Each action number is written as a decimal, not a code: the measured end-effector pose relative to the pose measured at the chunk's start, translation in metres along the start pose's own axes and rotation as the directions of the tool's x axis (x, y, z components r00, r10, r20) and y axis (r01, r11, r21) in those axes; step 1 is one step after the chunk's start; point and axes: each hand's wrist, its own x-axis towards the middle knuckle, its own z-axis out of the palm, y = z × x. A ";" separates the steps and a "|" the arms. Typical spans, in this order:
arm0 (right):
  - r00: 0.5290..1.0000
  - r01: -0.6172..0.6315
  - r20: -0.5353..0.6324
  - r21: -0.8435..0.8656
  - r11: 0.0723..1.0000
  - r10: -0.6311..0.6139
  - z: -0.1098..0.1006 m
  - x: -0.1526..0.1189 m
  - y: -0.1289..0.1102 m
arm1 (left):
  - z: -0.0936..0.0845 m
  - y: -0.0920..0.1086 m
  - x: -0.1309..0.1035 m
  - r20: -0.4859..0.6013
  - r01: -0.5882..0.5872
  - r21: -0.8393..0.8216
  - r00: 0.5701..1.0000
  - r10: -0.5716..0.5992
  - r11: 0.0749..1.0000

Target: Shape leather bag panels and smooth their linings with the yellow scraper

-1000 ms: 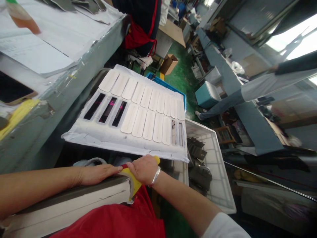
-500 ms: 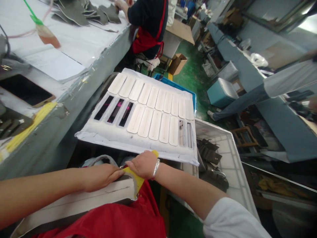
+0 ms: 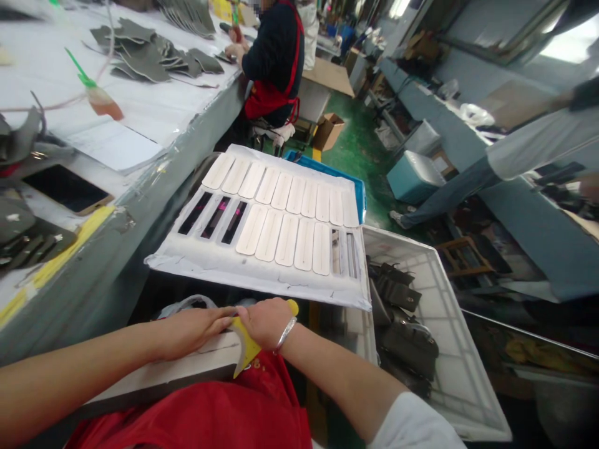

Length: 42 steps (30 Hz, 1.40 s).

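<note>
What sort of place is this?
Likely a workshop, perhaps for leather goods: a workbench with stacked dark pieces, a co-worker seated at it, and a crate of dark items.

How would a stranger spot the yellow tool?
Find the big white board, then the right hand below it in view. That hand grips the yellow tool; its bright colour sets it apart from the pale piece and red apron beside it.

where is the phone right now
In the head view, the phone lies at the left, on the table, between the white paper and the yellow strip along the table's edge.
</note>
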 end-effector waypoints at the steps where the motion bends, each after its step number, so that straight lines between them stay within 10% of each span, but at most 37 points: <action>1: 1.000 0.011 0.028 0.007 1.000 -0.011 -0.002 -0.002 0.003 | -0.001 0.002 -0.001 0.002 -0.013 -0.002 1.000 0.013 1.000; 7: 0.984 -0.179 0.076 0.301 0.937 0.163 -0.003 -0.032 0.045 | -0.010 0.004 0.001 0.029 0.039 -0.044 0.999 -0.038 0.998; 13: 0.943 -0.308 0.071 0.559 0.770 0.325 0.045 -0.074 0.057 | -0.011 0.017 0.014 0.105 -0.086 -0.193 0.989 0.108 0.977; 18: 0.964 -0.250 0.149 0.793 0.556 0.220 0.080 -0.098 0.045 | -0.002 0.016 0.020 0.079 -0.098 -0.136 0.991 0.109 0.986; 23: 0.968 -0.196 0.184 0.979 -0.058 -0.169 0.078 -0.112 0.032 | 0.011 0.010 0.009 -0.138 -0.035 0.008 0.990 0.036 0.999; 25: 0.942 -0.255 0.207 0.953 -0.163 -0.262 0.072 -0.112 0.029 | 0.016 0.012 -0.001 -0.158 -0.027 0.080 0.987 0.039 0.996; 36: 0.930 -0.262 0.312 0.932 0.249 -0.192 0.043 -0.076 0.017 | 0.060 0.021 -0.019 -0.416 0.026 0.499 0.884 0.212 0.866; 42: 0.925 -0.288 0.347 0.906 0.309 -0.154 0.032 -0.069 0.011 | 0.065 0.018 -0.024 -0.490 0.015 0.534 0.820 0.295 0.845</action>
